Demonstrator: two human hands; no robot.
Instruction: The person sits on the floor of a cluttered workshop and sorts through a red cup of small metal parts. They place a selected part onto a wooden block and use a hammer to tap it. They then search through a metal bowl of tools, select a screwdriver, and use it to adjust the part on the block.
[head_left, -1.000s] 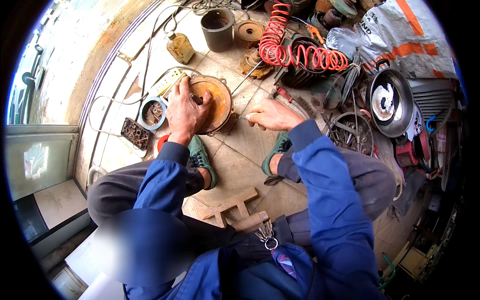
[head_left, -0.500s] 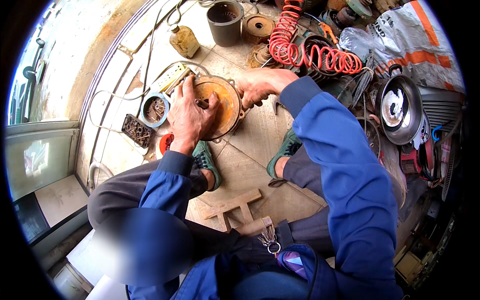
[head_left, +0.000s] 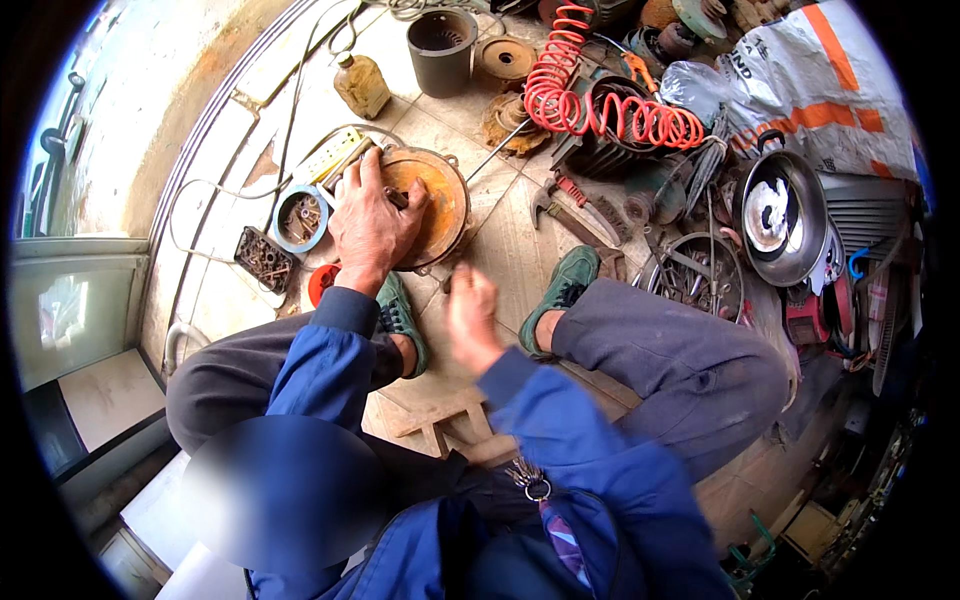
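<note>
A rusty round metal cover with small lugs on its rim stands tilted over the floor between my feet. My left hand is closed on its left part, with a short dark shaft stub between thumb and fingers. Below the cover's lower right edge is my right hand, apart from the hammer. Motion smears its fingers, so I cannot make out whether it holds anything. A claw hammer with a red-marked handle lies on the tiles to the right, next to a brush-like tool.
At the left are a blue-rimmed bowl of bolts, a black tray of screws and a yellow-white power strip. Farther off stand a bottle and a dark grey cylinder. A red coiled hose and metal pan lie right.
My right hand has left the cover's right edge and moved down and toward me. This uncovers the hammer and the tools on the right. My left hand stays on the cover.
</note>
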